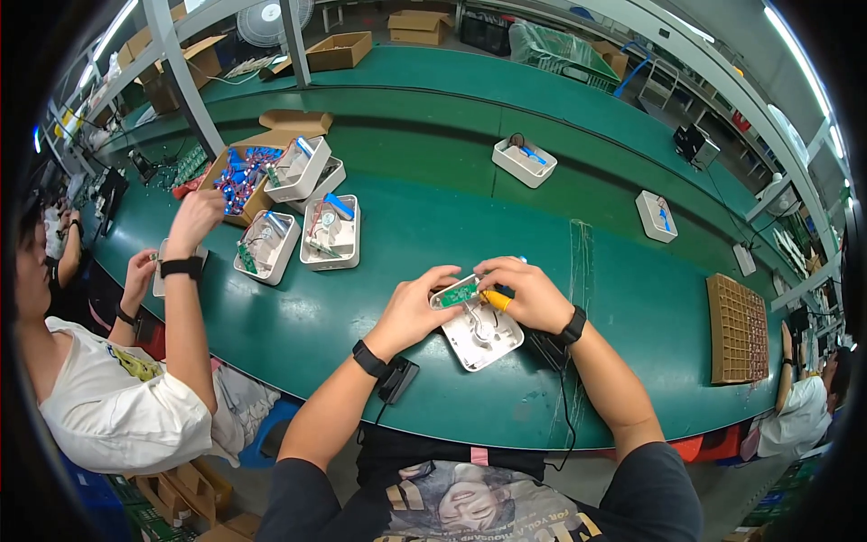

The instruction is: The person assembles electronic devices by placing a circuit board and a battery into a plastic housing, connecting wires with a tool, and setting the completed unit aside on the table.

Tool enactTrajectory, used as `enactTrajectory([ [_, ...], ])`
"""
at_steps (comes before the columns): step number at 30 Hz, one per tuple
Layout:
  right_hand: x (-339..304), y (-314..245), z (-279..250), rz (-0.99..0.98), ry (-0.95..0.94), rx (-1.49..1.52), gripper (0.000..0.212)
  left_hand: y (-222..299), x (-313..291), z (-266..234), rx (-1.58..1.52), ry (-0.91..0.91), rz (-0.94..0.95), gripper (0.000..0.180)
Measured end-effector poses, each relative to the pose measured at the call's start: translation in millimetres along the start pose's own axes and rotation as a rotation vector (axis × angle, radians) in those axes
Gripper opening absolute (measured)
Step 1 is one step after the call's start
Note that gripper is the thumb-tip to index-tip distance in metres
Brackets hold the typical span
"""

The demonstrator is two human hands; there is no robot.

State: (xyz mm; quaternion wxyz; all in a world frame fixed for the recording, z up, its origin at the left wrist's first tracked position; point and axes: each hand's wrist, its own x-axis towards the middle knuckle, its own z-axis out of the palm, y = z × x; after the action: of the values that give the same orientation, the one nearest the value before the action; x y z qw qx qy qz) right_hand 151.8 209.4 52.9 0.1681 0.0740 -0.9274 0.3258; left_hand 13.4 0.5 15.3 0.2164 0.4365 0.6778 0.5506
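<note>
My left hand (415,310) grips a small green circuit board (460,294) by its left end, fingers bent over it. The board is tilted over the far end of an open white plastic housing (483,341), which has a round part and thin wires inside. On the board's other side, my right hand (533,298) is closed, with fingertips at the board's right end. A yellow-orange piece (496,299), perhaps a tool handle, sticks out from under the right fingers; its kind is not clear. Its other end is hidden by the hand.
To the left stand several white housings (331,232) with blue cells, and a carton (237,185) of blue parts. A co-worker's arm (187,289) reaches toward it. Two more housings (525,162) sit farther off. A divided tray (739,330) is at right; a black device (397,380) lies near my left wrist.
</note>
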Motion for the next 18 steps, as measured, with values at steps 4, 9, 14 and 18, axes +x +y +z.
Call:
enactTrajectory([
  [4, 3, -10, -2, -0.016, -0.046, -0.154, 0.015, 4, 1, 1, 0.045, -0.032, 0.026, 0.052],
  [9, 0, -14, -4, 0.066, -0.152, -0.141, 0.015, 4, 0, 2, 0.128, -0.082, 0.036, 0.045],
  [14, -3, -17, 1, -0.005, -0.147, -0.246, 0.016, 7, 0, 2, 0.215, -0.11, 0.101, 0.037],
  [18, -5, -18, 1, 0.009, -0.157, -0.287, 0.016, 4, -2, 4, 0.286, -0.055, 0.236, 0.027],
])
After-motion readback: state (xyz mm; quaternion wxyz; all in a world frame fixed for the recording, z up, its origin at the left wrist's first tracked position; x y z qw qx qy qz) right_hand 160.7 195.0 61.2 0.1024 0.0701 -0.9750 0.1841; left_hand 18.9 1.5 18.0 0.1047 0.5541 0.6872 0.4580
